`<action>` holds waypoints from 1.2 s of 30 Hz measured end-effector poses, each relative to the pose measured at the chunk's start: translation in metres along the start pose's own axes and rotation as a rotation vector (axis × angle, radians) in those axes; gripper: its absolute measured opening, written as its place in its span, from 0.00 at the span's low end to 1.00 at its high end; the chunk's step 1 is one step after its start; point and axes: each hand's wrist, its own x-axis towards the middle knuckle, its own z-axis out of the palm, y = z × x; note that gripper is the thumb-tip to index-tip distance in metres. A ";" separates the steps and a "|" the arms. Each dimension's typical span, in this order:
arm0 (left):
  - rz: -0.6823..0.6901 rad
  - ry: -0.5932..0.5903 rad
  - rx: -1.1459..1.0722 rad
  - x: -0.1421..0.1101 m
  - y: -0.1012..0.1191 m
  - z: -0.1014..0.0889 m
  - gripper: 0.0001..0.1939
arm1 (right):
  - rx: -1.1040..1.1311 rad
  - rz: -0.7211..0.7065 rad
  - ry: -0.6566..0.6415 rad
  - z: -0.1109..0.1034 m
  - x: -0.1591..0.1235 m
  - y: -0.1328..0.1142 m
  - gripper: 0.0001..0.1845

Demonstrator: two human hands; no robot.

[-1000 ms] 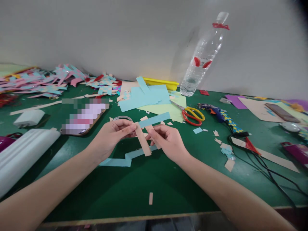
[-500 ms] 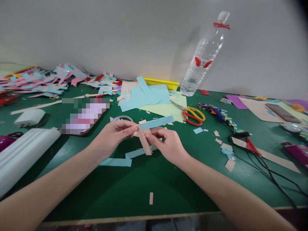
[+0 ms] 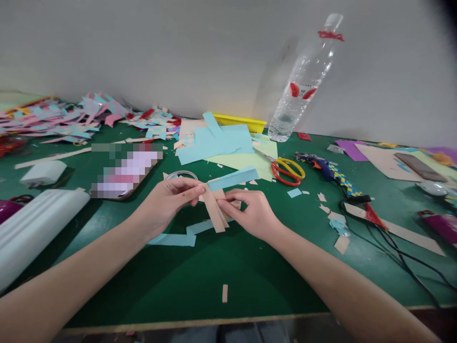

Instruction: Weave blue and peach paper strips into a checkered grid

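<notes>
Between both hands, above the green table, are crossed paper strips: a blue strip point(image 3: 233, 177) slanting up to the right and peach strips point(image 3: 214, 209) hanging down. My left hand point(image 3: 180, 193) pinches the peach paper near the crossing with thumb and forefinger. My right hand point(image 3: 250, 207) pinches the peach paper from the other side, its fingertips partly hidden. Beneath them, blue paper strips point(image 3: 174, 239) lie on the table. A ring of tape point(image 3: 182, 175) sits behind my left hand.
Scissors point(image 3: 287, 170) lie beyond my right hand, near blue sheets point(image 3: 221, 143). A water bottle point(image 3: 303, 85) leans on the wall. At right are a glue gun point(image 3: 317, 166) and black cables point(image 3: 396, 252); at left, a phone point(image 3: 128, 174) and a pile of woven strips point(image 3: 71, 119).
The hanging peach strips have fanned slightly apart, with their lower end a little lower. The blue strip's free end has turned slightly upward. Both hands keep their pinch in nearly the same place.
</notes>
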 end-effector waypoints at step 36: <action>0.100 -0.044 0.194 -0.004 -0.001 0.000 0.08 | 0.170 0.081 0.093 0.001 -0.002 -0.003 0.14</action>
